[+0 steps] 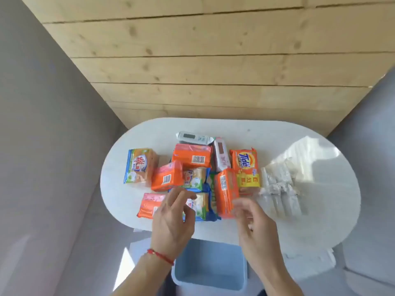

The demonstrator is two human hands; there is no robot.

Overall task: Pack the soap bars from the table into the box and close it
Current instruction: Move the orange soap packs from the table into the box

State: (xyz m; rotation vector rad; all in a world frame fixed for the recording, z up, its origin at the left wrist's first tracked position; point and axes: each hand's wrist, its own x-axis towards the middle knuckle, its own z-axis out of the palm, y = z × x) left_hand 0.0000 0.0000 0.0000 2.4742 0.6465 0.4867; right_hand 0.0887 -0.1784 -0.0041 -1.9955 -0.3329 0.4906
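Several wrapped soap bars lie heaped on the white oval table (320, 221): an orange Tide bar (245, 165), an orange bar with a barcode (192, 155), another orange bar (226, 194) standing on edge, a green and white bar (140, 165) at the left, and a white bar (192, 137) at the back. An empty pale blue box (210, 265) sits below the table's near edge, between my forearms. My left hand (173, 221) hovers over the front bars with fingers apart, holding nothing. My right hand (254, 223) hovers beside the upright orange bar, fingers loosely spread and blurred.
A clear crumpled plastic piece (280, 189) lies on the table's right side in a patch of sunlight. Wooden planks (203, 60) form the floor beyond the table. Grey surfaces (42, 146) flank both sides.
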